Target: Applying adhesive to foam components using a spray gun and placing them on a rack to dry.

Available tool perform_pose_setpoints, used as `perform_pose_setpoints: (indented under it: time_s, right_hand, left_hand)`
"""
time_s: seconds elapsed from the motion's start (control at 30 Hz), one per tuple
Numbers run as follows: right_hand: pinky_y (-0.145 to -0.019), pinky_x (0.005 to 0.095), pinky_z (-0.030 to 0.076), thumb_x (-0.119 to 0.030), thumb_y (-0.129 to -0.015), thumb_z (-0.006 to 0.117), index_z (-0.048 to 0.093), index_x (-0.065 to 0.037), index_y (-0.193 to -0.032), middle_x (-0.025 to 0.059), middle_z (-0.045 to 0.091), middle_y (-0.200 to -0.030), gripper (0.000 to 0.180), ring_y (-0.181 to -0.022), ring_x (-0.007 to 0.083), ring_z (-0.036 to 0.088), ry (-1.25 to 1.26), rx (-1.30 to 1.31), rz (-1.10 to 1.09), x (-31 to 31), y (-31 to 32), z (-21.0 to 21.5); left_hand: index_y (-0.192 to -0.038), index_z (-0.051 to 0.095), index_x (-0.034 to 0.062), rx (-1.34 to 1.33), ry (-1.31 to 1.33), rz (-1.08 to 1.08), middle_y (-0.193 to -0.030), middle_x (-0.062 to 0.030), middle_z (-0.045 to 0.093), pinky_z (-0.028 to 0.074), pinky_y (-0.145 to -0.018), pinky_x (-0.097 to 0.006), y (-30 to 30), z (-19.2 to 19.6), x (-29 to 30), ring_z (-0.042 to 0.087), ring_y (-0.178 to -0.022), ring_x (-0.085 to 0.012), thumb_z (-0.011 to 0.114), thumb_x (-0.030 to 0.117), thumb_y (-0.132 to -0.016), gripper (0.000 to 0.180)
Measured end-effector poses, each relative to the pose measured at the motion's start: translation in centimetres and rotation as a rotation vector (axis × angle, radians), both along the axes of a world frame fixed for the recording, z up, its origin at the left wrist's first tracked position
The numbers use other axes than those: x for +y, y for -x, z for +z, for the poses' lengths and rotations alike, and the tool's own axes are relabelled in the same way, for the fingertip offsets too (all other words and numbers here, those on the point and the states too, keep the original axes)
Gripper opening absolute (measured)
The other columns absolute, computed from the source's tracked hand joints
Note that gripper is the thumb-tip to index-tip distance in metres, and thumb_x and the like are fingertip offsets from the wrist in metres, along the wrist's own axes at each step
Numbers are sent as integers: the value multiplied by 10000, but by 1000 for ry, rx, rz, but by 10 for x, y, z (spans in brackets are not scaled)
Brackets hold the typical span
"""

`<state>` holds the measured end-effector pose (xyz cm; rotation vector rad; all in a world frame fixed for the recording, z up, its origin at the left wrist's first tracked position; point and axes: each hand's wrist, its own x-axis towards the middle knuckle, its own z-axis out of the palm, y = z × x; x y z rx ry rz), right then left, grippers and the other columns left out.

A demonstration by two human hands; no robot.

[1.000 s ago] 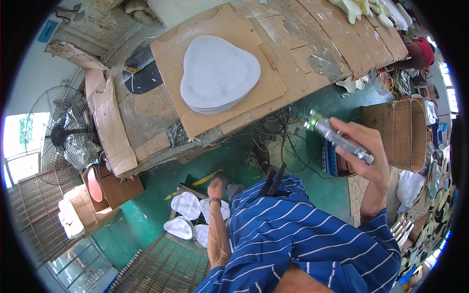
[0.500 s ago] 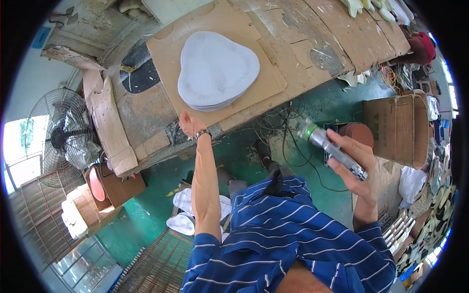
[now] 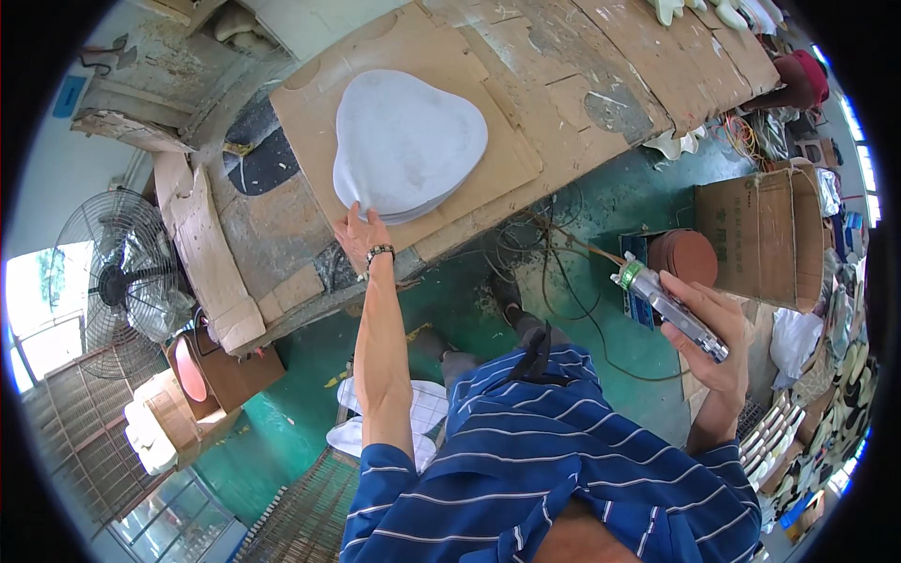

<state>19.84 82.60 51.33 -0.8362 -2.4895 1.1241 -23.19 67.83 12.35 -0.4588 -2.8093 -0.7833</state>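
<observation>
A stack of pale grey, rounded heart-shaped sheets [image 3: 409, 143] lies on a cardboard panel [image 3: 502, 169] on the worn workbench. My left hand [image 3: 361, 235], with a beaded bracelet on the wrist, reaches up and touches the near edge of the stack. My right hand [image 3: 711, 340] is held out to the side over the green floor and grips a silver pneumatic hand tool [image 3: 668, 307] with a green collar and a hose at its tip.
A standing fan [image 3: 122, 281] is at the left beside cardboard boxes [image 3: 221, 371]. A large open carton [image 3: 760, 239] and a brown disc [image 3: 683, 253] stand at the right. Cables [image 3: 554, 253] trail over the green floor. More white pieces [image 3: 418, 413] lie by my feet.
My left arm rose from near the floor up to the bench, and the hand now rests on the stack's edge. The right hand with the tool dropped slightly lower.
</observation>
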Motion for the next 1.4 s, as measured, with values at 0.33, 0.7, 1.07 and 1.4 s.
perform_pose_setpoints:
  time_s: [0.33, 0.7, 1.07, 1.4]
  right_hand:
    - [-692, 297, 482, -12, -776, 763, 652, 31, -1331, 161, 678, -915, 568, -747, 228, 637, 32, 109, -86, -5, 6, 5]
    - [-712, 295, 490, -17, -806, 771, 644, 42, -1333, 137, 685, -913, 546, -775, 224, 650, 92, -23, -70, -18, -8, 1]
    - [-492, 188, 302, -222, -993, 688, 624, -23, -1345, 19, 667, -940, 410, -563, 4, 418, 271, 25, 21, -27, 6, -33]
    - [-503, 217, 262, -328, -951, 757, 688, -61, -1148, -32, 630, -851, 339, -557, 22, 374, 243, -332, 441, -82, 101, -48]
  left_hand:
    - [-1211, 719, 76, -425, -266, 296, -881, -100, 766, 559, -825, -356, 13, 2, 18, 738, -846, -232, 821, 227, -750, 496]
    - [-1041, 739, -16, -759, -290, 171, -1001, -148, 757, 584, -713, -385, 39, -51, 41, 742, -904, -239, 783, 176, -759, 344]
    - [-1078, 577, 68, -1133, -2426, -219, -967, -77, 642, 570, -822, -455, 28, 176, 76, 660, -925, -269, 591, 129, -723, 360]
    - [-846, 623, 71, -414, -2581, 247, -840, -19, 623, 514, -730, -346, -112, 190, -205, 598, -786, -148, 578, 65, -769, 89]
